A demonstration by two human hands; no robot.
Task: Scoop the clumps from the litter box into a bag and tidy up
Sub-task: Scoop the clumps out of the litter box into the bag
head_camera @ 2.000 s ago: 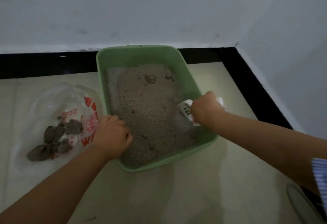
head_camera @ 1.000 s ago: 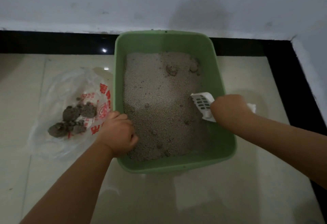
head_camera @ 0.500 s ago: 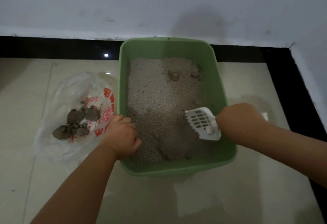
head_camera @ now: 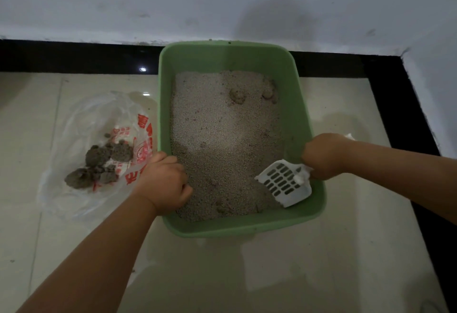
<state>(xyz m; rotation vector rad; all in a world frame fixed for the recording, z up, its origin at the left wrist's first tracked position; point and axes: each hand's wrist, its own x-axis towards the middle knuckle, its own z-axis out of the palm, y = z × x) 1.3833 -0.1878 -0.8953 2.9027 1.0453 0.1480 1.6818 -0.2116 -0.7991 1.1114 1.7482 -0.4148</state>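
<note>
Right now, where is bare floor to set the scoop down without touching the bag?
Bare tile lies in front of the litter box, between the two forearms, and right of the box up to the black border strip. Left is crowded: the plastic bag of clumps lies against the box, beside the left hand.

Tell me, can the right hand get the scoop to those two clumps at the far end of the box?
Probably yes: only open litter lies between the scoop in the right hand and the clumps.
</note>
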